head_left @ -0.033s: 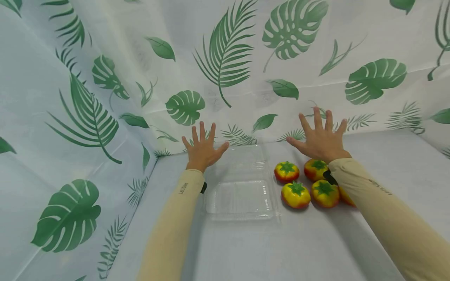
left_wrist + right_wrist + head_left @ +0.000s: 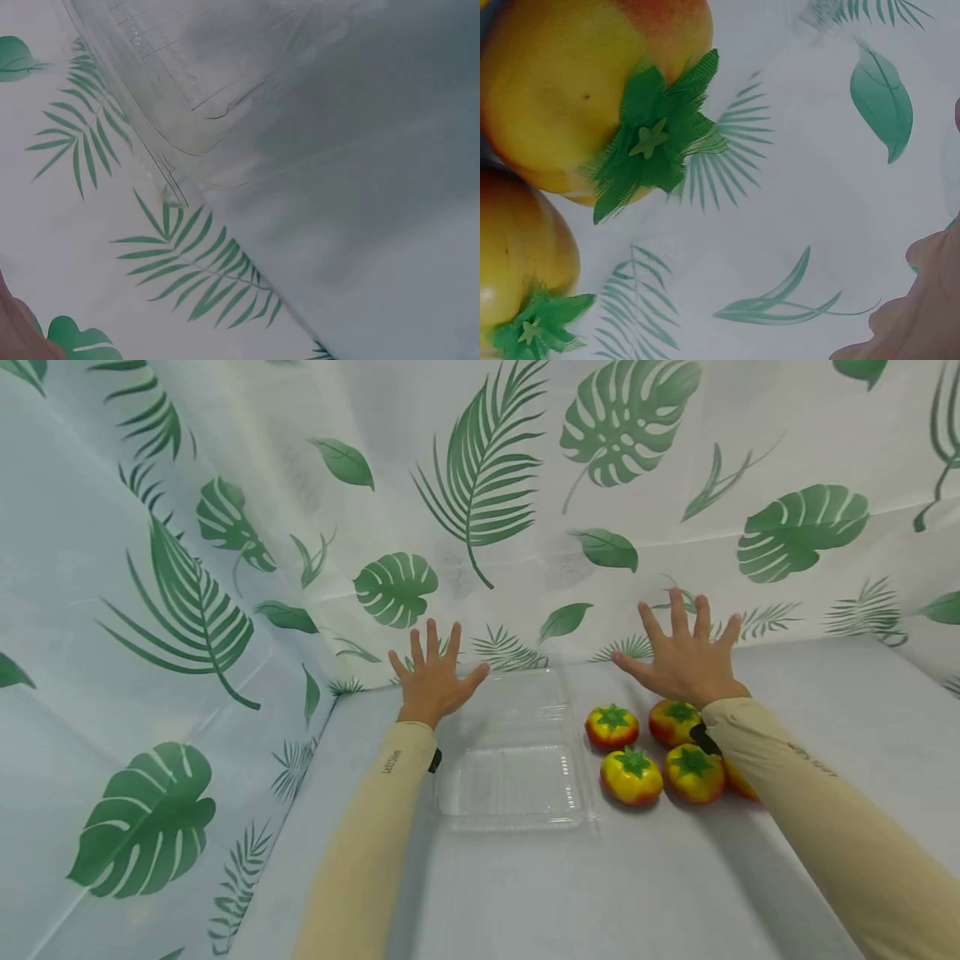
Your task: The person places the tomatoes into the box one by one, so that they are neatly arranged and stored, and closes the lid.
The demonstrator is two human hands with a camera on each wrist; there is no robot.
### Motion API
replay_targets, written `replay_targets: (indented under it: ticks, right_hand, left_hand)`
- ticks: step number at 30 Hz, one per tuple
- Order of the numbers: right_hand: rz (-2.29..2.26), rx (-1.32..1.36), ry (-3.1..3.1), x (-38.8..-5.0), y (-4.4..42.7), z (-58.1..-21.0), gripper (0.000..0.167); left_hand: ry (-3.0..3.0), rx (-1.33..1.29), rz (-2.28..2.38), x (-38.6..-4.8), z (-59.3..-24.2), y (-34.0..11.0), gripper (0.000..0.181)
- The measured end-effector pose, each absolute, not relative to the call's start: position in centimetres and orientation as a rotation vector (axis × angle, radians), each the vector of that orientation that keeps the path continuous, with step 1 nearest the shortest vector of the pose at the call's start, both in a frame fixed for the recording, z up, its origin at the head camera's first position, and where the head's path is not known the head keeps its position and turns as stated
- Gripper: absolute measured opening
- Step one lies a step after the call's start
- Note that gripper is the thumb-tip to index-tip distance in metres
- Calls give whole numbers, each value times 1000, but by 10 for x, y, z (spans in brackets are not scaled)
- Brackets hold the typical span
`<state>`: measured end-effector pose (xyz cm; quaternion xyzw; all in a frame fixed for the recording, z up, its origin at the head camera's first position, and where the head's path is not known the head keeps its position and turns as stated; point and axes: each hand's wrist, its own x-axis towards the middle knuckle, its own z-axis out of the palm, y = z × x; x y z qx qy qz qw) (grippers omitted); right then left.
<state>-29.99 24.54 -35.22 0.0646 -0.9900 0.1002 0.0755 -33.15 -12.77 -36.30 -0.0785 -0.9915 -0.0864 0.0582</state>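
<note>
My left hand is held up with its fingers spread, near the far left side of a clear plastic clamshell box. The box lies open on the table, its lid folded back toward the wall. Just right of it sit several yellow-and-red artificial persimmons with green leafy tops. Beyond them my right hand is raised, fingers spread and holding nothing. The right forearm partly hides one persimmon. In the right wrist view, two persimmons appear close up, apart from the hand.
A pale grey cloth covers the table. White sheets with green leaf prints form a back wall and a left wall, both meeting the table's edges.
</note>
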Motion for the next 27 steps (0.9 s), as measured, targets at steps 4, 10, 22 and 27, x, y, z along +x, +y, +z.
replay_targets:
  ticks: [4, 10, 22, 27]
  right_hand:
    - [318, 200, -2979, -298, 248, -352, 103]
    - [342, 194, -2991, -296, 260, -350, 104]
    - [403, 181, -3032, -286, 288, -340, 104]
    - [442, 188, -3049, -281, 296, -338, 101]
  left_hand:
    - [-3011, -239, -249, -334, -366, -128, 93]
    - [-3005, -266, -261, -332, -362, -133, 94]
    - [-2949, -336, -625, -297, -342, -155, 96]
    - [-2931, -329, -760, -276, -345, -170, 96]
